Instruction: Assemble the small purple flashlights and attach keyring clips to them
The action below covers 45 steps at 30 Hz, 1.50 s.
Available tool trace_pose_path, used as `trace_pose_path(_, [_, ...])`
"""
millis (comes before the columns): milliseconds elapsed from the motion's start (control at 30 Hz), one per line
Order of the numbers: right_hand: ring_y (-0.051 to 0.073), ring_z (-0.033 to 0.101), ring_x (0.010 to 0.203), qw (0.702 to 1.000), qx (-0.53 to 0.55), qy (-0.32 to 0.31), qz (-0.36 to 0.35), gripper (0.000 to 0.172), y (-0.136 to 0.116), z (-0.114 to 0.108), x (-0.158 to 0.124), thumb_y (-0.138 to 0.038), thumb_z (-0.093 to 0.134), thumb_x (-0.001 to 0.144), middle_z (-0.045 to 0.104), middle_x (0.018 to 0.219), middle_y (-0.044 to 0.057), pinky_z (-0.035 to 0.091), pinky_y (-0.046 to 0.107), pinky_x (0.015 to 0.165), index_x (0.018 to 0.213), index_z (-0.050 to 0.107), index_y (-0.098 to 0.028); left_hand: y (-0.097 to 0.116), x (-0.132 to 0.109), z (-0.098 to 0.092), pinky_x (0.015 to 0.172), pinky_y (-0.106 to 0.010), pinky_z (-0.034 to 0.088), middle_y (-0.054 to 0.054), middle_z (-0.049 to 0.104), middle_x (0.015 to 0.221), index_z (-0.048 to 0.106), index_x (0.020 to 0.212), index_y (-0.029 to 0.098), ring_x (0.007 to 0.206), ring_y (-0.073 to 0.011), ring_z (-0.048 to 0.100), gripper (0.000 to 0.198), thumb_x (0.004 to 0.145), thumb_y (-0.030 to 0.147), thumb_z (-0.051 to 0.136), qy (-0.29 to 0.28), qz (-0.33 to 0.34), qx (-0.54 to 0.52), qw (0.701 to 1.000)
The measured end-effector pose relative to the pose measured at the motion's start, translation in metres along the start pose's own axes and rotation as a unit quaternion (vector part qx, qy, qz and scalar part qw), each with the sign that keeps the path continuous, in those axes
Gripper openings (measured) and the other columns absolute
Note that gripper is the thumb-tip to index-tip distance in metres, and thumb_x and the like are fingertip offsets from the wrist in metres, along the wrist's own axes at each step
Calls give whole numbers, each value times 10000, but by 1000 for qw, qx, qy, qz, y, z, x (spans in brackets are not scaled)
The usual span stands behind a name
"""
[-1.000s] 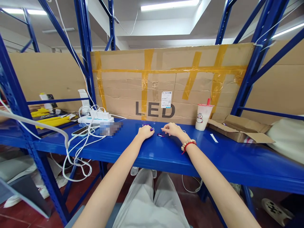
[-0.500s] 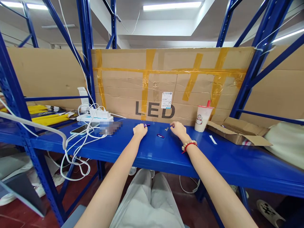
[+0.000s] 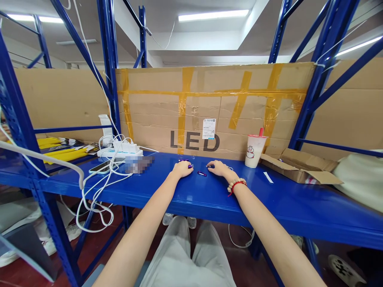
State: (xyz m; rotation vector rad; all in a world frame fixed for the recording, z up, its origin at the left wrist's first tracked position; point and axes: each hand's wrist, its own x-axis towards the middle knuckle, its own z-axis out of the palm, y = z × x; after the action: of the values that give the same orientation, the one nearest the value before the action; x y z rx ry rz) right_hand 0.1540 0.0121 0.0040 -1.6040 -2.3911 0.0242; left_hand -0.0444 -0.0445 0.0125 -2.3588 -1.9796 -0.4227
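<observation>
Both my hands rest on the blue shelf top (image 3: pixel 209 195) in front of a taped cardboard sheet marked LED (image 3: pixel 209 107). My left hand (image 3: pixel 182 169) is curled, with a small purple clip showing at its fingertips. My right hand (image 3: pixel 218 168) is also curled, pinching a small purple piece at its fingertips. Between the two hands a small purple carabiner clip (image 3: pixel 202 173) lies loose on the shelf. A bead bracelet with a red cord (image 3: pixel 236 184) sits on my right wrist.
A white drink cup with a red straw (image 3: pixel 255 150) stands right of my hands, beside an open flat cardboard box (image 3: pixel 299 165). At left lie a white power strip (image 3: pixel 121 150) with tangled cables, a phone (image 3: pixel 103 166) and yellow items (image 3: pixel 62 153). Blue rack posts flank the bay.
My right hand drew back toward the middle from the small metal bits farther right. My left hand shifted slightly toward me. The loose purple clip stayed where it was.
</observation>
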Motion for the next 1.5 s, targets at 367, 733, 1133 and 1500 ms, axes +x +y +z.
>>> trace_pose_path(367, [248, 562, 1151, 999, 10, 10, -48, 369, 1, 9, 5, -374, 502, 897, 601, 1255, 113, 407, 364, 1006, 1189, 640, -195, 0, 0, 1, 858, -330, 499, -56, 689, 1093, 669, 931, 211, 1050, -237, 617, 288, 876, 355, 426, 4, 0, 1, 1000])
trace_pose_path(733, [166, 653, 894, 992, 81, 8, -92, 194, -16, -5, -3, -144, 595, 798, 709, 1014, 71, 496, 221, 801, 928, 738, -152, -3, 5, 6, 840, -315, 506, -43, 695, 1074, 679, 920, 233, 1035, -232, 619, 286, 859, 369, 435, 9, -6, 9, 1000])
trace_pose_path(1133, [144, 645, 804, 985, 130, -10, -110, 217, -13, 2, 2, -142, 579, 795, 723, 932, 61, 498, 216, 736, 958, 722, -138, -2, 3, 3, 868, -337, 497, -65, 677, 1137, 674, 988, 214, 1058, -243, 610, 319, 866, 376, 427, 2, 2, 15, 1000])
trace_pose_path(1500, [153, 647, 836, 987, 117, -5, -108, 218, -13, 1, 2, -196, 570, 832, 728, 950, 63, 487, 214, 763, 971, 728, -136, -3, 5, 5, 860, -356, 501, -69, 683, 1105, 681, 943, 206, 1048, -261, 609, 325, 860, 384, 423, 4, 3, 18, 1000])
